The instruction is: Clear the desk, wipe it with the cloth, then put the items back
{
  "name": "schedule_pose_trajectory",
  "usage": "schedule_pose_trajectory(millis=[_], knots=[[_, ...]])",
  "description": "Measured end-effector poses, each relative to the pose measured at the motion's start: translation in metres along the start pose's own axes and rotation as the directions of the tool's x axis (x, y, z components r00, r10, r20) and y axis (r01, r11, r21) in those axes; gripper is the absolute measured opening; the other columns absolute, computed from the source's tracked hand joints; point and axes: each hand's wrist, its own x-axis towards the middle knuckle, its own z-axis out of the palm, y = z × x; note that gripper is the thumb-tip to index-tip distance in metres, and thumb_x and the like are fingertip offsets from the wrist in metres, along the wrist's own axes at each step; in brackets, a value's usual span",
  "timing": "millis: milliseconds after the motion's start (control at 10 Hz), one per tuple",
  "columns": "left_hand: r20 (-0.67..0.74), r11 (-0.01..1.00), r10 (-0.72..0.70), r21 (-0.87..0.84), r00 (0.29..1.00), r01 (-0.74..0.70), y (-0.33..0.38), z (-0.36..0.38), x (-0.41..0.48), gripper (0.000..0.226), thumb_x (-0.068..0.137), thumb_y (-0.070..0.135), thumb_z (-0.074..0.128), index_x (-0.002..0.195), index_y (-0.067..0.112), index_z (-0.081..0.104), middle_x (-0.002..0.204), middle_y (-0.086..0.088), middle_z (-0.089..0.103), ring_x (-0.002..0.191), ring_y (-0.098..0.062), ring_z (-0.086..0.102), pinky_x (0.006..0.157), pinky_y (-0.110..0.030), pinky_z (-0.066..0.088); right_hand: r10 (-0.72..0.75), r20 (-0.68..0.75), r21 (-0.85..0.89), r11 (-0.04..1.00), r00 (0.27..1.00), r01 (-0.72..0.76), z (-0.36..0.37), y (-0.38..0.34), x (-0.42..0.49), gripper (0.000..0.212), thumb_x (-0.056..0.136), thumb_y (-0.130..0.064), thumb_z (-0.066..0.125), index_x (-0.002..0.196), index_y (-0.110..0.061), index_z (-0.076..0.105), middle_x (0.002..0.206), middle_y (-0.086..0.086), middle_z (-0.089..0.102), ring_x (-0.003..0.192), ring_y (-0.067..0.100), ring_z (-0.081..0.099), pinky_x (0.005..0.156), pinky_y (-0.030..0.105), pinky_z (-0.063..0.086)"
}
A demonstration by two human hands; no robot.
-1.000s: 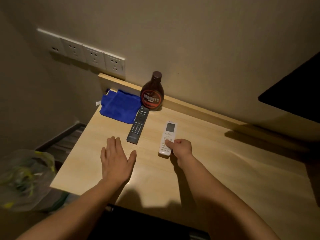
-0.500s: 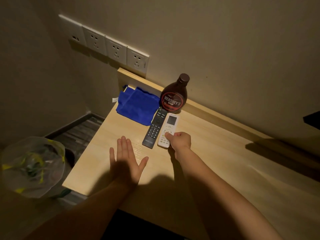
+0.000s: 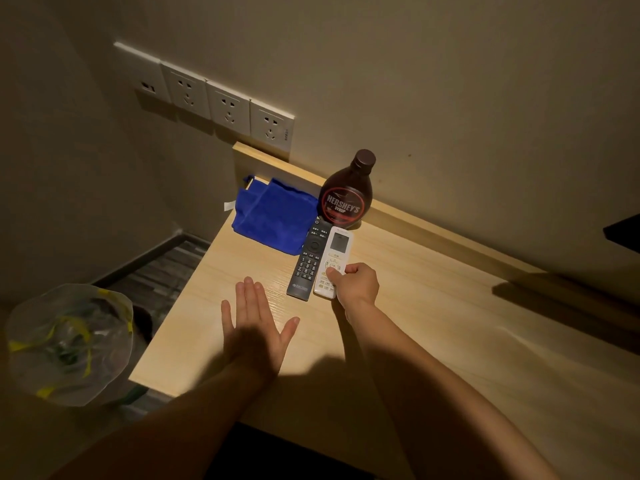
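Observation:
A white remote (image 3: 335, 251) lies on the light wooden desk (image 3: 433, 323), and my right hand (image 3: 355, 284) grips its near end. It sits side by side against a black remote (image 3: 309, 261) on its left. A brown syrup bottle (image 3: 347, 195) stands upright behind both, against the desk's back ledge. A crumpled blue cloth (image 3: 273, 214) lies in the far left corner. My left hand (image 3: 254, 329) rests flat on the desk with fingers spread, nearer than the black remote and holding nothing.
A row of wall sockets (image 3: 214, 102) runs above the desk's left end. A bin lined with a clear plastic bag (image 3: 69, 341) stands on the floor left of the desk. A dark object (image 3: 623, 232) juts in at the right edge.
My right hand has slid the white remote leftwards and away from me until it lies against the black remote, below the bottle. My left hand stayed flat on the desk.

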Motion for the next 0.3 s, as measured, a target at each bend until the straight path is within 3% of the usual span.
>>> schedule_pose_trajectory(millis=[100, 200, 300], knots=[[0.074, 0.999, -0.023, 0.039, 0.997, 0.020, 0.002, -0.008, -0.001, 0.098, 0.096, 0.075, 0.007, 0.162, 0.005, -0.011, 0.171, -0.016, -0.016, 0.159, -0.031, -0.011, 0.126, -0.054, -0.001, -0.054, 0.020, -0.073, 0.996, 0.998, 0.055, -0.009, 0.003, -0.005, 0.049, 0.087, -0.037, 0.081, 0.122, -0.006, 0.063, 0.121, 0.011, 0.070, 0.108, 0.030, 0.067, 0.094, 0.044, 0.056], [0.153, 0.998, 0.008, -0.065, 0.988, 0.002, -0.001, -0.016, -0.001, 0.098, 0.095, 0.077, 0.006, 0.159, 0.008, -0.022, 0.167, -0.012, -0.030, 0.155, -0.028, -0.028, 0.126, -0.053, -0.011, -0.104, 0.055, -0.146, 0.983, 0.993, 0.111, -0.030, 0.005, -0.022, 0.058, 0.092, -0.041, 0.075, 0.135, -0.005, 0.060, 0.132, 0.011, 0.066, 0.119, 0.030, 0.062, 0.092, 0.035, 0.048], [0.186, 0.987, 0.053, -0.160, 0.981, -0.023, -0.009, -0.033, -0.001, 0.099, 0.095, 0.080, 0.011, 0.163, 0.012, -0.012, 0.171, -0.009, -0.021, 0.157, -0.026, -0.020, 0.127, -0.053, -0.006, -0.173, 0.056, -0.218, 0.959, 0.983, 0.181, -0.054, 0.018, -0.046, 0.064, 0.096, -0.046, 0.069, 0.145, -0.008, 0.054, 0.141, 0.010, 0.062, 0.125, 0.028, 0.060, 0.096, 0.036, 0.048]])
